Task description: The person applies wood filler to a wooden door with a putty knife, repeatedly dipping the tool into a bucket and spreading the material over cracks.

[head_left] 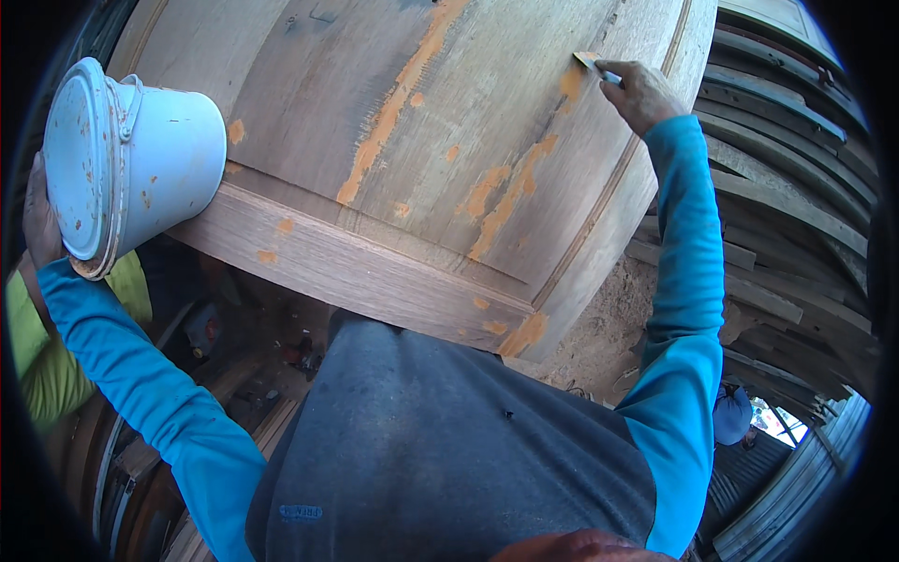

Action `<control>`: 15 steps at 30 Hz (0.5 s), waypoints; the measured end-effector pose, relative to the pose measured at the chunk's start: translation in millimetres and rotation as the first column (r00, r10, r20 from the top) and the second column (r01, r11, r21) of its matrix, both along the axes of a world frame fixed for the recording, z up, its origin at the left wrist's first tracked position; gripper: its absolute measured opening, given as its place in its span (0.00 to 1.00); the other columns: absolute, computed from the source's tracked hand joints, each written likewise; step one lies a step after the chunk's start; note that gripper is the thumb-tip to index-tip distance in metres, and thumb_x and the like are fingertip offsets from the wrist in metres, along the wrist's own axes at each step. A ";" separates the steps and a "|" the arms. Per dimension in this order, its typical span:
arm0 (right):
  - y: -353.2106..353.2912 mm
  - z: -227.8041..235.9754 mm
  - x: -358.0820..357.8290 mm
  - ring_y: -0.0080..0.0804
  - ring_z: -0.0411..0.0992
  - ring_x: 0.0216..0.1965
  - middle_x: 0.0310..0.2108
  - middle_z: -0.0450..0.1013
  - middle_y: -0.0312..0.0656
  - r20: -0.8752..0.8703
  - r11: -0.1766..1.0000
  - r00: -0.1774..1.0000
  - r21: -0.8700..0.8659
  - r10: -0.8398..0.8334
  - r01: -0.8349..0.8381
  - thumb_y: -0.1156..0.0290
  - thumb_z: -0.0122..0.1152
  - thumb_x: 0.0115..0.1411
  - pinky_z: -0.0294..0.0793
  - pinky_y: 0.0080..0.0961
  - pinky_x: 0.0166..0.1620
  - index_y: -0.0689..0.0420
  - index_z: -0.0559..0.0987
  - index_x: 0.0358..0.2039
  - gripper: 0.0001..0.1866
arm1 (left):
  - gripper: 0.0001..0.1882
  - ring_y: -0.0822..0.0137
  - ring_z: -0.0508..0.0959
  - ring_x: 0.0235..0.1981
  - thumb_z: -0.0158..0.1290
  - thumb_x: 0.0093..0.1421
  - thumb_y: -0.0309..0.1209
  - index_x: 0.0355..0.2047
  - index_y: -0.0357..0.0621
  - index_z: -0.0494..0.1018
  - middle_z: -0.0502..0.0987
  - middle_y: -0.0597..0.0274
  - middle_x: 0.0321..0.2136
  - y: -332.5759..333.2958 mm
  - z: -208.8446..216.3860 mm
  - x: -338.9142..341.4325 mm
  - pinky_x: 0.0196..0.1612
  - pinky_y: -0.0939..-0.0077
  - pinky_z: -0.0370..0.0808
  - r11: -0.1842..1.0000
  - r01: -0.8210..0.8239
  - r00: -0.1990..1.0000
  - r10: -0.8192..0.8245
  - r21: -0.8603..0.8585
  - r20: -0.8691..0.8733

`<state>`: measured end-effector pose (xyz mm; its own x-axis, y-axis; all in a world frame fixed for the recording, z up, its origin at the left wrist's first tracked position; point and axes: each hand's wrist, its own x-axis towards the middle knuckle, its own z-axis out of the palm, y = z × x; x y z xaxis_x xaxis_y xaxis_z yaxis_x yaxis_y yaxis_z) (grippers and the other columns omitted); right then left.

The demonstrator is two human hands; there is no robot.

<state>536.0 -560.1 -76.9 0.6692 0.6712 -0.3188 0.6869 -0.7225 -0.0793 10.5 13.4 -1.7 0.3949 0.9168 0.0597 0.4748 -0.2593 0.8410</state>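
A brown wooden door (pixel 431 183) is spreading out face up, orange filler (pixel 393 112) streaking its panel and dotting its frame. A stained white bucket (pixel 173 150), lid on, is tilting sideways by the left edge. A small scraper (pixel 587 61) is meeting a filler smear toward the far right.

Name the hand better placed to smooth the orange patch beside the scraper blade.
Right, most likely. The right hand holds the scraper, its blade beside that orange patch on the wooden panel. The left hand is occupied with the pale bucket, away at the panel's left side.
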 end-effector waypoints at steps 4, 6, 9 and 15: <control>13.2 8.7 -3.2 0.52 0.78 0.52 0.50 0.78 0.58 -0.030 0.984 0.998 -0.167 0.050 -0.054 0.60 0.57 0.68 0.74 0.42 0.59 0.59 0.81 0.57 0.22 | 0.27 0.67 0.75 0.58 0.49 0.75 0.41 0.65 0.33 0.69 0.76 0.55 0.59 3.0 -4.5 -0.4 0.63 0.73 0.69 0.999 -0.036 0.999 0.037 -0.025 0.036; 22.0 20.4 -34.2 0.52 0.78 0.51 0.50 0.79 0.58 -0.085 0.960 0.996 -0.281 -0.002 -0.022 0.63 0.57 0.68 0.75 0.42 0.59 0.60 0.82 0.55 0.20 | 0.27 0.67 0.75 0.58 0.49 0.75 0.41 0.65 0.33 0.69 0.76 0.55 0.59 -1.6 -4.6 -1.5 0.63 0.73 0.70 0.999 -0.038 0.999 0.038 0.020 -0.011; 10.6 30.5 -74.4 0.52 0.81 0.45 0.42 0.81 0.58 -0.124 0.937 0.990 -0.331 0.071 -0.109 0.64 0.58 0.67 0.78 0.42 0.54 0.60 0.82 0.54 0.19 | 0.27 0.67 0.75 0.58 0.49 0.75 0.41 0.65 0.33 0.69 0.76 0.55 0.58 -3.0 -6.4 -1.5 0.63 0.73 0.70 0.998 -0.035 0.999 0.037 0.048 -0.034; -9.6 22.7 -78.9 0.55 0.79 0.44 0.40 0.80 0.56 -0.047 0.998 0.998 -0.021 0.052 -0.053 0.63 0.55 0.68 0.77 0.47 0.51 0.58 0.82 0.51 0.17 | 0.27 0.67 0.76 0.57 0.50 0.75 0.42 0.64 0.33 0.70 0.76 0.55 0.58 -4.1 -3.7 2.8 0.62 0.73 0.70 0.996 -0.028 0.997 0.034 0.086 -0.063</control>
